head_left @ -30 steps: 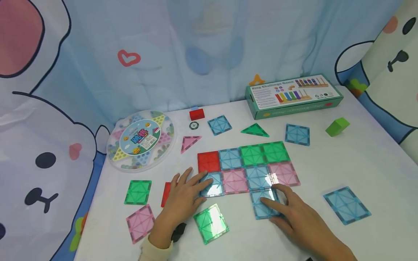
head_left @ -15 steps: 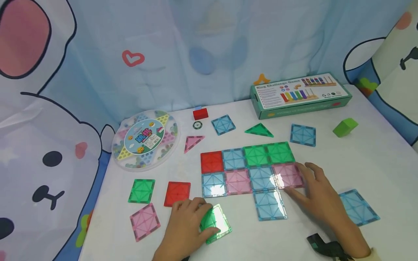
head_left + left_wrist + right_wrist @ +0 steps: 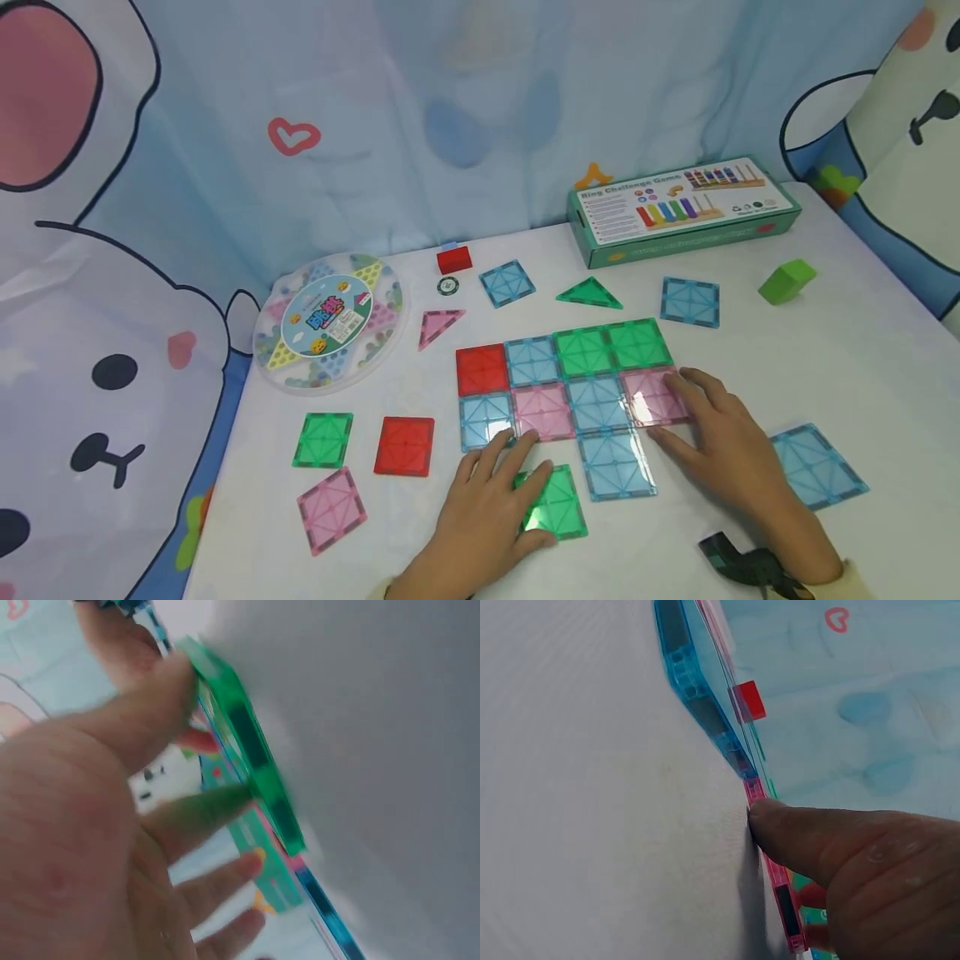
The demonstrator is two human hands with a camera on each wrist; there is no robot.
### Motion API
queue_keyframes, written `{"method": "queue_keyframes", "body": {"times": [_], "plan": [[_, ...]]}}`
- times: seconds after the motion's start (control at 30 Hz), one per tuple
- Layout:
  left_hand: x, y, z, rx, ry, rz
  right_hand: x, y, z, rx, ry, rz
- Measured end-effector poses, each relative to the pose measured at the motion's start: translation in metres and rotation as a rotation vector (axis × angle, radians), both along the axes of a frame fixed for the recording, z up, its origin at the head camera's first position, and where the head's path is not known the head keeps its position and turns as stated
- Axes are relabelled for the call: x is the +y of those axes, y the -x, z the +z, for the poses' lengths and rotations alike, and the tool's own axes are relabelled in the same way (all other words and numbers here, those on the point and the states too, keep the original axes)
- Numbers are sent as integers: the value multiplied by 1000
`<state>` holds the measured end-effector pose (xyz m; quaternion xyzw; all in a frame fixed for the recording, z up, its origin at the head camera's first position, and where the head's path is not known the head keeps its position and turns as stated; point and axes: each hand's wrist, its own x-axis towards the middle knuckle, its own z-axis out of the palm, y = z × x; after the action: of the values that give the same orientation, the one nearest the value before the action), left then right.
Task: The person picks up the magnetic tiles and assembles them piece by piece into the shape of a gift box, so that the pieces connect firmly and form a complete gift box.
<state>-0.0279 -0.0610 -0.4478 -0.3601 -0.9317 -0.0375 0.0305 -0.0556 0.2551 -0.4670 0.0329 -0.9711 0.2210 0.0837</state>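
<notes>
My left hand [image 3: 486, 518] pinches a green square magnetic tile [image 3: 561, 504] between thumb and index finger, its other fingers spread toward the joined tiles. In the left wrist view the green tile [image 3: 251, 739] shows edge-on beside the thumb. Just right of it lies a blue tile [image 3: 617, 465], the lowest of the joined block. My right hand [image 3: 729, 450] holds the pink tile [image 3: 651, 398] at the block's right end, thumb on its near edge, fingers along its far right side. The right wrist view shows that thumb [image 3: 802, 829] against the pink edge.
Loose red [image 3: 404, 447], green [image 3: 322, 439] and pink tiles [image 3: 332, 510] lie left. A blue tile [image 3: 819, 467] sits partly behind the right wrist. Behind stand a round game case [image 3: 386, 350], a green box [image 3: 682, 242] and a green block [image 3: 786, 282].
My left hand left the block's left end, took the green tile and slid it right, toward the lowest blue tile. My right hand moved from that blue tile up to the pink one.
</notes>
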Motion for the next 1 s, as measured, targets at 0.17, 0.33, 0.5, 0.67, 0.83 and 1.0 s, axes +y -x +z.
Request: {"method": "queue_keyframes", "body": {"times": [0.17,0.33,0.5,0.67,0.83,1.0], "plan": [[14,23,0,79,33,47,0,2,-3,21,12,29],[5,32,-4,-35,79,97,0,2,-5,7,12,37],[-8,31,-4,-93,46,79,1,-2,-1,2,2,53],[-27,13,3,-101,50,54,-7,-16,10,-92,-32,115],[-46,-1,5,-104,47,27,2,-8,36,-245,-72,212],[-58,9,7,-169,-58,7,32,54,47,-197,-157,128]]}}
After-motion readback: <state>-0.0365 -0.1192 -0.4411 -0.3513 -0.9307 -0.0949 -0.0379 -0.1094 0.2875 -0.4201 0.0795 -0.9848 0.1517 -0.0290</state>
